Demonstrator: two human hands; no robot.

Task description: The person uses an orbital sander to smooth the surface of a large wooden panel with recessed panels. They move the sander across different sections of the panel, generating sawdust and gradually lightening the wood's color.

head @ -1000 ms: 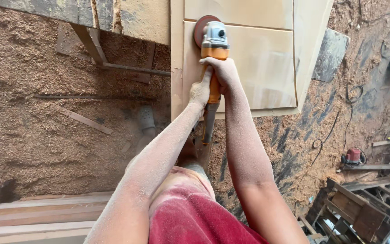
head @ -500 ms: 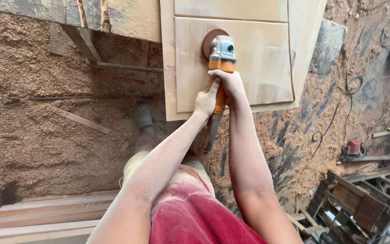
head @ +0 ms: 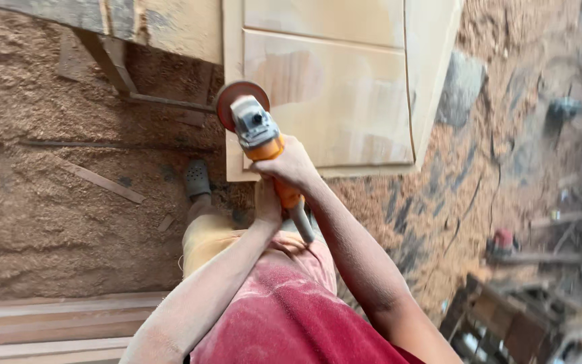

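Both hands clasp sander at panel's edge.

Soft, even daylight fills the scene, with no glare and only faint shadows under the bench. The wooden panel reads pale and a little washed out. Motion blur smears the right side, where the tools on the floor turn indistinct. The sawdust at left stays fairly sharp.
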